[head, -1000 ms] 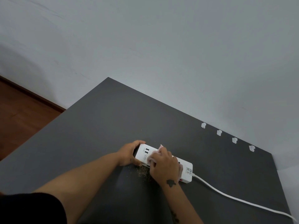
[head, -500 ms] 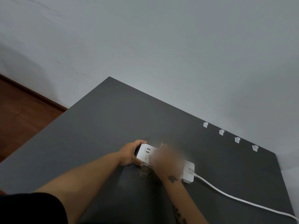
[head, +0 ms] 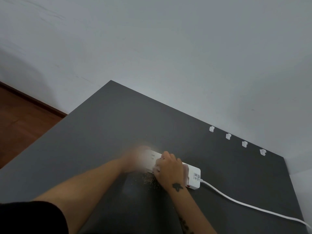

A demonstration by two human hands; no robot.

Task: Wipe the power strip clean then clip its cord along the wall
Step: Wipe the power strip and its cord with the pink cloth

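Power strip (head: 194, 177) lies flat on the dark table (head: 101, 132). Right hand (head: 170, 171) presses a cloth (head: 186, 173) onto it, fingers curled closed; left hand (head: 135, 159) at its far end is blurred, grip indeterminate. Crumbs (head: 148, 179) lie just beside the strip

Head view, probably steep, onto table (head: 101, 132)
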